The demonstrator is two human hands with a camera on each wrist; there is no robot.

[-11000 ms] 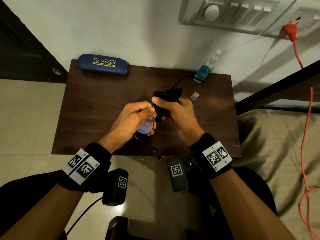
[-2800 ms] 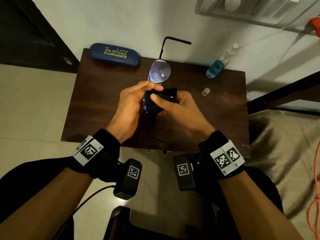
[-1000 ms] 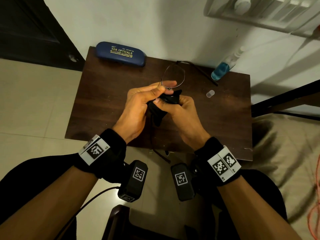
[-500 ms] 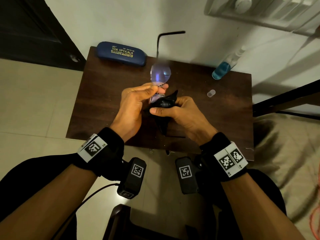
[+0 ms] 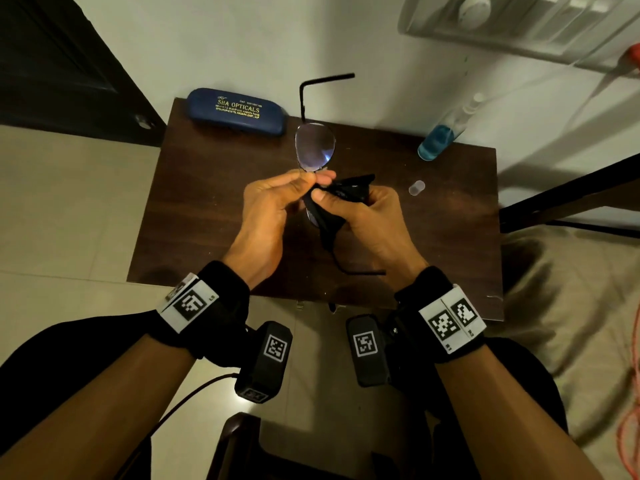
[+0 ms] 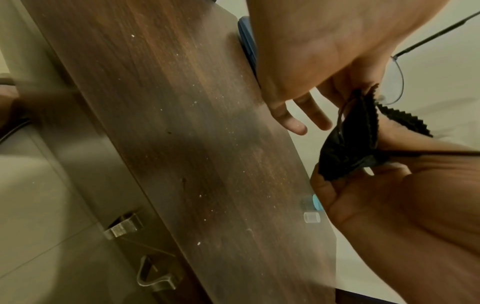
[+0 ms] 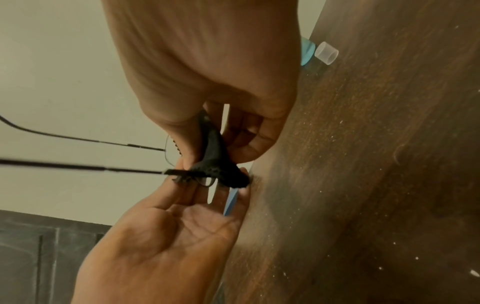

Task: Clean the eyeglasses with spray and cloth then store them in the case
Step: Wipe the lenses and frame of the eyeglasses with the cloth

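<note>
Surface: dark wooden table [image 5: 214,216]
Left hand [image 5: 273,216]: pinches thin wire-rimmed eyeglasses [image 5: 315,147] at the bridge
Right hand [image 5: 363,216]: pinches black zigzag-edged cloth [image 5: 332,216] around the lower lens

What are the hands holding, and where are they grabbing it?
The left hand pinches the eyeglasses at the middle of the frame, between the two lenses. The right hand pinches the black cloth folded around the lower lens.

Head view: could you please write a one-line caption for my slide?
Left hand pinches the eyeglasses while the right hand wipes one lens with a black cloth.
</note>
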